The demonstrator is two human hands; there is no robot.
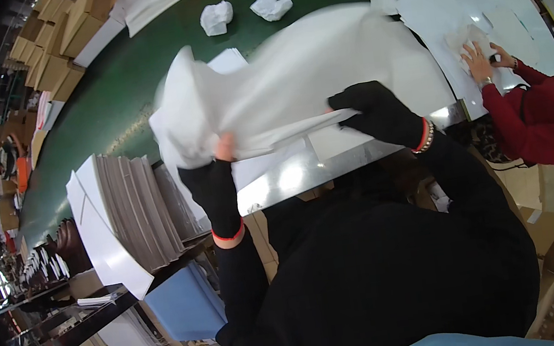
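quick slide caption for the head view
Both gloved hands, left hand and right hand, grip a white paper sheet above the green conveyor belt.

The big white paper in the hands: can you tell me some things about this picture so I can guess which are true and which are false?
1. Both hands hold the big white sheet. True: the left hand and the right hand each have a grip on it.
2. The belt is red. False: it is dark green.
3. Crumpled paper balls lie on the belt. True.
4. The hands are bare. False: both wear black gloves.
5. A person in a red sleeve works at the right. True.
6. The stack of flat sheets lies at the person's right. False: it lies at the left.
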